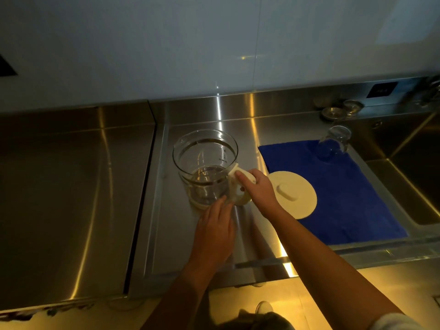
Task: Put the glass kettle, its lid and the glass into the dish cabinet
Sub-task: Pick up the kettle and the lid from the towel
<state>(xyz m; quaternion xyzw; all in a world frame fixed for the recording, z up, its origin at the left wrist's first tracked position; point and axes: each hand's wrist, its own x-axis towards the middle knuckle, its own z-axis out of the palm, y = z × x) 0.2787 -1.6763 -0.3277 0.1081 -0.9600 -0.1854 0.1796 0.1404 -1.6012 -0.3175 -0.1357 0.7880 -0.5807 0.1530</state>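
Observation:
A clear glass kettle (204, 160) with a cream handle stands upright and uncovered on the steel counter (185, 246). My right hand (258, 189) is closed around the kettle's handle. My left hand (214, 232) lies flat on the counter with its fingertips touching the kettle's base. The round cream lid (294, 195) rests knob up on the near left edge of a blue cloth (345, 198). A small clear glass (334, 145) lies tilted at the cloth's far right corner.
A steel sink basin (409, 167) lies to the right of the cloth, with small metal strainers (334, 113) and a dark control panel (382, 90) on the ledge behind. A flat steel cover (71, 198) fills the counter on the left. A white wall rises behind.

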